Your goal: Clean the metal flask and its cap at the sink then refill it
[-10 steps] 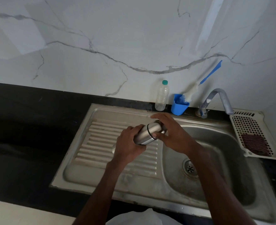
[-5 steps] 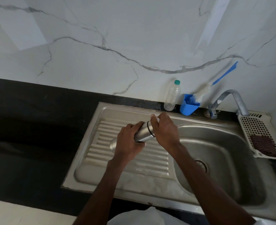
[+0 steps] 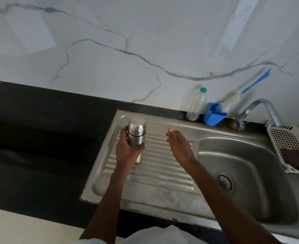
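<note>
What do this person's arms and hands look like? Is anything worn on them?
Both arms are bare up to the bottom edge of the picture: no sleeves, watch or bracelets. The left hand and right hand wear no gloves or rings that I can see. A bit of white clothing shows at the bottom edge.

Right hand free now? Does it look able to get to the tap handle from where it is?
Probably yes. The right hand is open and holds nothing, hovering over the draining board, and nothing stands between it and the tap at the back of the sink. The left hand holds the flask.
</note>
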{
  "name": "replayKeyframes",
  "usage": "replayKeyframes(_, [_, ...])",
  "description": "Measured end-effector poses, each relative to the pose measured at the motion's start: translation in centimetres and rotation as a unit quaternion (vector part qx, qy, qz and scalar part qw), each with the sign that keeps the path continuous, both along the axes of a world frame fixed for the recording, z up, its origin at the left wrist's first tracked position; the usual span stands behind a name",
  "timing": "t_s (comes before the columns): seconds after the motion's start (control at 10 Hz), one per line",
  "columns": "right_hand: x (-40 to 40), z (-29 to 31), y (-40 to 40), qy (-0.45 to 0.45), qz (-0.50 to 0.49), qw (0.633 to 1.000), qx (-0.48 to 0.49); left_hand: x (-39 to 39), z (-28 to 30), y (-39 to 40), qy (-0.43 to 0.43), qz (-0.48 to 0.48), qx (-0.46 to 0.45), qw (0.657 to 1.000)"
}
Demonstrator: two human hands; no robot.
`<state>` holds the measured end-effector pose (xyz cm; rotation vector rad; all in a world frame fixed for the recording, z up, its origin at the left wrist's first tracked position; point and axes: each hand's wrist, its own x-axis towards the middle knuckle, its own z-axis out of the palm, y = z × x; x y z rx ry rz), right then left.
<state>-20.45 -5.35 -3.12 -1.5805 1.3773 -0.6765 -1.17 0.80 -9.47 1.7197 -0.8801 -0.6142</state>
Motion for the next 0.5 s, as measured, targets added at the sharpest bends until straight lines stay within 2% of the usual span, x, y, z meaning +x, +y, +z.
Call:
replayKeyframes(0.3, [-2.5, -3.0, 0.0, 0.108, 0.056, 0.988, -0.09, -1.0, 0.4, 1.5, -0.005, 0.005, 0.009, 1.0])
replayKeyframes(0.4, [-4.5, -3.7, 0.2, 0.199, 0.072, 0.954, -0.211, -4.5, 0.0, 5.2, -0.059, 0.073, 0.017, 0.995])
replayKeyframes(0.5, [-6.1, -4.3, 0.3, 0.27, 0.093, 0.914, -0.289, -7.5, -1.0, 7.7, -0.145, 0.114, 0.029, 0.982])
